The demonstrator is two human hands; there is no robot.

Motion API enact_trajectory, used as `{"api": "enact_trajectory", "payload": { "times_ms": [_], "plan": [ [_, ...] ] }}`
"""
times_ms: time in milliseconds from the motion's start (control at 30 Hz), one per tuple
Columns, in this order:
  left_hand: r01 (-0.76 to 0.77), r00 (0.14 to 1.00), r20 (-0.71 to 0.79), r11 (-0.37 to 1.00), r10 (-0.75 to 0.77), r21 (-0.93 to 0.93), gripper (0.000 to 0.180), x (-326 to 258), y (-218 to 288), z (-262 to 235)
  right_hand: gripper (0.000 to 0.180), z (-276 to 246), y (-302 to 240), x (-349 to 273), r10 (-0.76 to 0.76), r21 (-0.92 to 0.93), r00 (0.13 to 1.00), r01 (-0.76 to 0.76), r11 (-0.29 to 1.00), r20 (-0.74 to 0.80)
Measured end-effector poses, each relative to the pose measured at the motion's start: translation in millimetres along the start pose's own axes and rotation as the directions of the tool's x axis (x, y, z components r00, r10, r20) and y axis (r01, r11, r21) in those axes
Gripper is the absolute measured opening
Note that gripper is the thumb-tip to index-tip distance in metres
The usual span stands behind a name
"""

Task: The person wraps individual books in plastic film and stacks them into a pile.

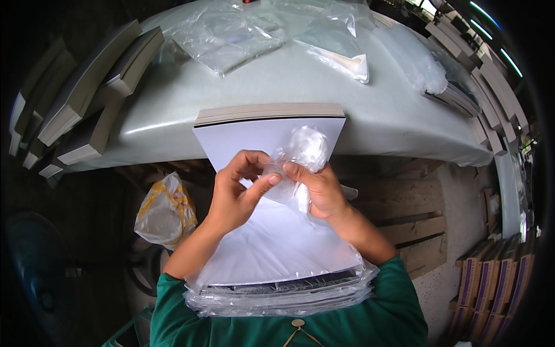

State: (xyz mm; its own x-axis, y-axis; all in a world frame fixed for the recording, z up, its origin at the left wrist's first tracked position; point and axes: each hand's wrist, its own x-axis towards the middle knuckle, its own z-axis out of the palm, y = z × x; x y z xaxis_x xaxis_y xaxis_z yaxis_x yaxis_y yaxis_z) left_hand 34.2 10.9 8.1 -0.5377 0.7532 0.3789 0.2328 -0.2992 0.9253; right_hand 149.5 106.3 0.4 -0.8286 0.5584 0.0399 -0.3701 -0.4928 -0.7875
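A stack of white-covered books (272,237) leans from my chest up to the table edge, its near end inside a clear plastic bag (283,295). My left hand (237,188) and my right hand (318,188) meet above the top cover. Both pinch the bunched-up loose end of the clear plastic bag (300,150), which bulges into a crumpled ball just above my fingers. The stack's far end (269,113) shows grey page edges and rests against the table.
A pale covered table (381,110) carries loose clear plastic bags (225,37) and a folded white piece (347,61). Book stacks (87,87) line its left side, and more sit at its right (491,92). A tied plastic bag (165,211) and wooden pallets (404,214) lie below.
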Motion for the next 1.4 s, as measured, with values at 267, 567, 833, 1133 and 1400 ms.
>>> {"api": "enact_trajectory", "payload": {
  "times_ms": [267,567,833,1133,1400],
  "plan": [
    [-0.196,0.981,0.036,0.949,0.193,0.245,0.016,3,-9,-10,0.027,4,3,5,0.014,-0.008,0.999,-0.014,1.0,-0.038],
    [-0.103,0.985,0.151,0.989,0.087,0.103,0.011,2,0,-10,0.024,-16,14,3,-0.136,0.07,0.99,0.138,0.988,-0.029],
    [-0.235,0.97,0.106,0.958,0.219,0.165,0.009,6,-14,-11,0.024,-15,15,1,-0.099,-0.003,0.994,0.099,0.995,-0.049],
    [0.014,0.9,0.435,0.999,0.0,-0.03,0.026,-19,-41,-39,0.02,-35,-18,-12,-0.027,-0.114,0.978,0.051,0.992,0.206],
    [0.528,0.829,0.559,0.382,-0.035,-0.759,0.023,14,-26,-98,0.014,-63,-61,-41,0.276,-0.764,0.957,-0.112,0.636,0.089]
  ]
}}
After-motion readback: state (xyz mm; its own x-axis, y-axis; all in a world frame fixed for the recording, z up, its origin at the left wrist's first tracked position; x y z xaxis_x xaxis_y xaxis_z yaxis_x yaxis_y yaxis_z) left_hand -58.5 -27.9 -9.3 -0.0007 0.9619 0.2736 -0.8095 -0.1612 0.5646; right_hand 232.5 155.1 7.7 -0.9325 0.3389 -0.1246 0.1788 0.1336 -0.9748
